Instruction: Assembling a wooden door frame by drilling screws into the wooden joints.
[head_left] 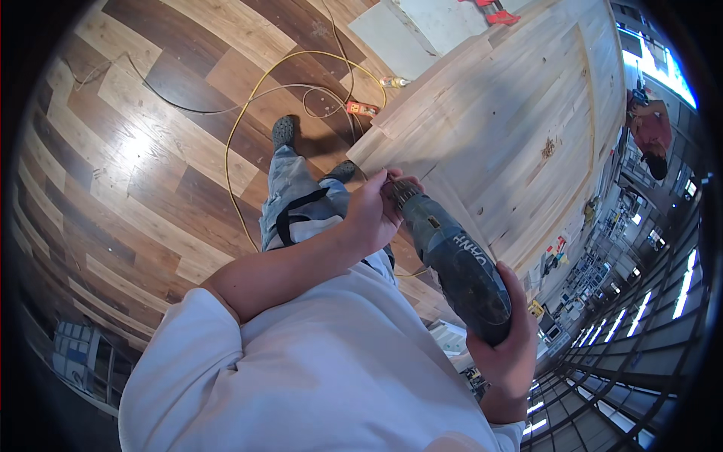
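Note:
A dark blue-green power drill [456,260] with light hand-marked lettering is held aslant in front of my body. Its ribbed metal chuck [407,191] points away toward the wooden panel's near corner. Closed around the chuck end, my left hand [372,214] hides the tip, so I cannot tell whether a bit is fitted. My right hand [510,340] grips the rear of the drill's body, fingers mostly behind it. Beyond the drill lies a large pale wooden panel [489,143] of joined boards, with a small heap of wood shavings [548,148] on it.
A yellow cord [228,162] loops over the plank floor [151,196] by my feet, near a red outlet box [363,109]. A red clamp [499,15] sits at the far edge. Another person [649,132] is at the far right, past the panel.

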`<state>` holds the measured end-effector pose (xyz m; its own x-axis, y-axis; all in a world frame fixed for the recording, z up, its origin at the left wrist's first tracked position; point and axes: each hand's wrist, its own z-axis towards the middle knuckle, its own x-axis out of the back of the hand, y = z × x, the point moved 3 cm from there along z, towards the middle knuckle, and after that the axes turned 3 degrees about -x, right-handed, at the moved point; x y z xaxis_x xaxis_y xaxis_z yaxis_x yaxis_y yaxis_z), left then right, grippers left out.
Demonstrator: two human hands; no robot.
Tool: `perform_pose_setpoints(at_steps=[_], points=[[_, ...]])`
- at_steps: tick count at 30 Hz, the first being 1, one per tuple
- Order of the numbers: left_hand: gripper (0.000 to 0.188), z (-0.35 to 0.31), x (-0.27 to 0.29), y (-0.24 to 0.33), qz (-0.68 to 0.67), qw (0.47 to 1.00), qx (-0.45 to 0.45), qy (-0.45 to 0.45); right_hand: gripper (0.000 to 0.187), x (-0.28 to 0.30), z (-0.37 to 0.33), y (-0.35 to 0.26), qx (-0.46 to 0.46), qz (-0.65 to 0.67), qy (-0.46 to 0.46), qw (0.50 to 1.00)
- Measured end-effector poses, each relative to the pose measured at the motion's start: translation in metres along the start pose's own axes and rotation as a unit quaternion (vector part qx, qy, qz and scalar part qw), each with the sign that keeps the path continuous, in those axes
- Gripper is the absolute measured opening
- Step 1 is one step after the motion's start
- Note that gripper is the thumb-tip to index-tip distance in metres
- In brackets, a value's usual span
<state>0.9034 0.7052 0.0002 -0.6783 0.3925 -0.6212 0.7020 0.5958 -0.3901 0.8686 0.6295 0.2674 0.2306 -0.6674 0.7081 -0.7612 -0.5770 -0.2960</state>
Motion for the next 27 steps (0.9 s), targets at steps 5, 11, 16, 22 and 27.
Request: perform_pose_setpoints(at_steps=[5,11,16,22,27], points=[[0.025,0.003,0.001,-0.001,-0.021,0.999,0.017,-0.018,0.08,0.002,-0.003,0.007,0.007,-0.036,0.012,0.999],[0.024,0.004,-0.001,-0.004,-0.025,1.0,0.009,-0.012,0.08,0.002,-0.002,0.014,-0.017,-0.004,0.028,0.999],[0.024,0.003,0.0,-0.005,-0.026,1.0,0.004,0.0,0.081,0.008,0.003,0.017,0.003,-0.003,0.024,1.0],[0.029,0.001,0.001,-0.005,-0.012,1.0,0.005,0.007,0.08,0.011,0.006,0.015,-0.005,-0.009,0.013,1.0],[0.028,0.003,0.001,-0.003,-0.015,1.0,0.008,0.015,0.081,0.013,0.007,0.011,-0.004,-0.024,0.001,1.0]])
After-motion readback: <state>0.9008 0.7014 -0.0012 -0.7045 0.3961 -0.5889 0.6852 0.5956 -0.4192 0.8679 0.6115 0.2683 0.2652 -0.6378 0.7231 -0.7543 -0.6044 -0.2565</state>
